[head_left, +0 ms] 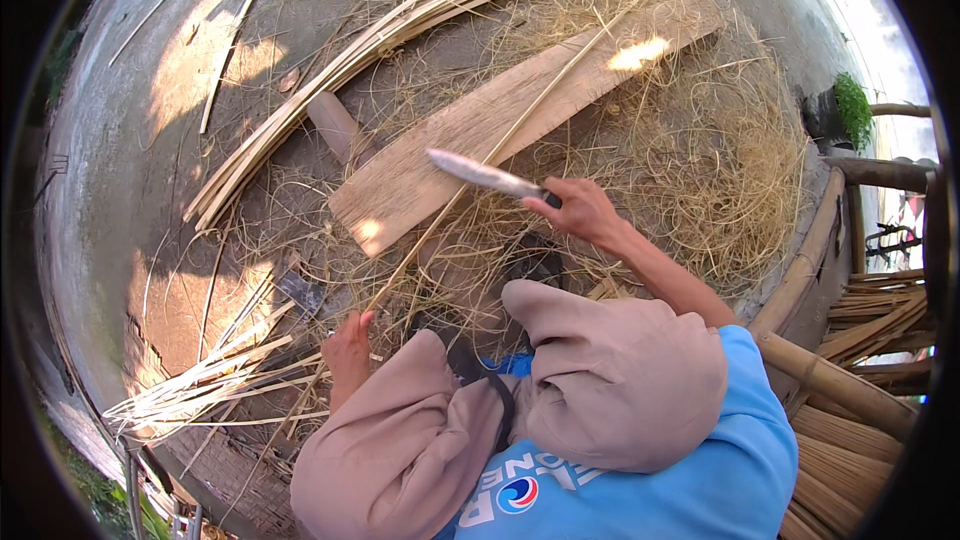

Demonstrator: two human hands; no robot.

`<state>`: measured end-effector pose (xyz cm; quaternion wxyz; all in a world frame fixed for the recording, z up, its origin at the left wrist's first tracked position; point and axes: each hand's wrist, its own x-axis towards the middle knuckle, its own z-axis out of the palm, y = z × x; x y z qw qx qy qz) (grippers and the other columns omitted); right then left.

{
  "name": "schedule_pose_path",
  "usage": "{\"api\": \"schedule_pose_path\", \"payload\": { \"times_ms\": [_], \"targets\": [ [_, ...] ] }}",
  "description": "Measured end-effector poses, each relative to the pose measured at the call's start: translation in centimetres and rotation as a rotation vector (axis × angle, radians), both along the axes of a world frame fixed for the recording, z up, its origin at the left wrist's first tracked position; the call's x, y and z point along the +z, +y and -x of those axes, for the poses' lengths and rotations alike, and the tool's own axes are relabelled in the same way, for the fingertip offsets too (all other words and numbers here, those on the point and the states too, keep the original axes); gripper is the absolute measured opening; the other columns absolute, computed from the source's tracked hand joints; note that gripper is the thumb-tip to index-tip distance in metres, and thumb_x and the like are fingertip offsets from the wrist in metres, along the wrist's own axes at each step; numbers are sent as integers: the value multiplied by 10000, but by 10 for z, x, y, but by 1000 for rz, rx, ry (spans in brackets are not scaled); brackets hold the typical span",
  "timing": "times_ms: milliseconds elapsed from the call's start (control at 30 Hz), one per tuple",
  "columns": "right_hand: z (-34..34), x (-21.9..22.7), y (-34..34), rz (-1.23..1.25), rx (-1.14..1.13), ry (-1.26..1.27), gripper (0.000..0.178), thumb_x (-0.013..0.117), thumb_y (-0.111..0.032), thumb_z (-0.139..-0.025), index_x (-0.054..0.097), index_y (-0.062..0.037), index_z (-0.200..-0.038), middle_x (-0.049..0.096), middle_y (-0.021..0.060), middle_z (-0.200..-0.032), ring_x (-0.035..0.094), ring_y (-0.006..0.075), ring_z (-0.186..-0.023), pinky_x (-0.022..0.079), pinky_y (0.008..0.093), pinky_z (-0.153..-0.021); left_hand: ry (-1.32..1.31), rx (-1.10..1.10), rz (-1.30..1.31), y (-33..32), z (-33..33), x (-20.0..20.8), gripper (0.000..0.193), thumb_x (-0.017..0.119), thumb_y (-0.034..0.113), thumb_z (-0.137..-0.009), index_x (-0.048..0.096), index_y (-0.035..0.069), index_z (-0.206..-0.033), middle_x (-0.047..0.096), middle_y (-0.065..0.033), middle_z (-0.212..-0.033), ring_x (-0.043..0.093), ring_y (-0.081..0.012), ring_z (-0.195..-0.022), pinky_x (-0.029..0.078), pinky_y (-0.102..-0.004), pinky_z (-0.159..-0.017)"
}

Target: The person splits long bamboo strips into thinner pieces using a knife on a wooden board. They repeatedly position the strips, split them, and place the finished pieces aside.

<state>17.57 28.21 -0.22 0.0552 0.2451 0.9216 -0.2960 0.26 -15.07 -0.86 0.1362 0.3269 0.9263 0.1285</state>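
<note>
My right hand point(578, 210) is closed round the dark handle of a knife point(482, 174), its long blade pointing left. The blade lies across a thin bamboo strip point(540, 100); whether it touches the strip I cannot tell. My left hand point(348, 345) grips the near end of this strip beside my left knee. From there the strip runs up and to the right over a wooden board point(440, 160) to the board's far end. The board lies slantwise on the ground in front of my knees, among curly shavings point(700, 180).
A long bundle of bamboo strips point(400, 25) curves along the far side. More strips point(220, 375) lie at the left. A wooden block point(338, 126) sits beyond the board. Bamboo poles point(830, 380) and stacked strips point(840, 470) stand at the right, near a green plant point(852, 110).
</note>
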Motion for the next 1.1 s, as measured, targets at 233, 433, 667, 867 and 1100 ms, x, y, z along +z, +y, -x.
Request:
{"api": "schedule_pose_path", "payload": {
  "times_ms": [233,433,667,867,1100],
  "targets": [
    [-24,23,189,-90,-787,141,724,553,-669,-981,546,-30,-641,528,74,-562,605,220,-530,503,446,-559,29,50,-351,31,-1,5,285,639,327,-1025,736,149,-1225,580,-143,-720,560,-300,-592,423,-431,-576],
    [9,-15,-43,147,-88,166,561,660,-565,-960,686,-13,-865,655,169,-680,633,306,-590,499,467,-589,-237,81,-196,86,3,3,345,622,365,-1029,723,181,-1303,704,-148,-824,663,-311,-716,487,-400,-636],
    [8,-19,-12,-10,-177,161,545,697,-546,-945,640,-31,-773,608,118,-624,591,279,-552,466,434,-542,-410,68,-274,81,26,10,368,631,419,-1018,756,145,-1230,737,-198,-858,651,-298,-620,502,-396,-632],
    [-13,-15,142,-127,-588,141,642,606,-617,-983,606,-44,-692,512,58,-515,478,163,-450,394,383,-450,-537,117,-190,94,31,25,366,641,404,-1019,756,125,-1226,751,-203,-898,586,-215,-617,482,-367,-643],
    [-7,-30,40,-35,-273,176,693,559,-651,-988,593,-16,-713,513,103,-538,537,216,-536,445,434,-550,-649,105,-158,-1,53,19,358,673,333,-1012,726,89,-1269,745,-179,-863,622,-124,-744,494,-312,-703]
  ]
}}
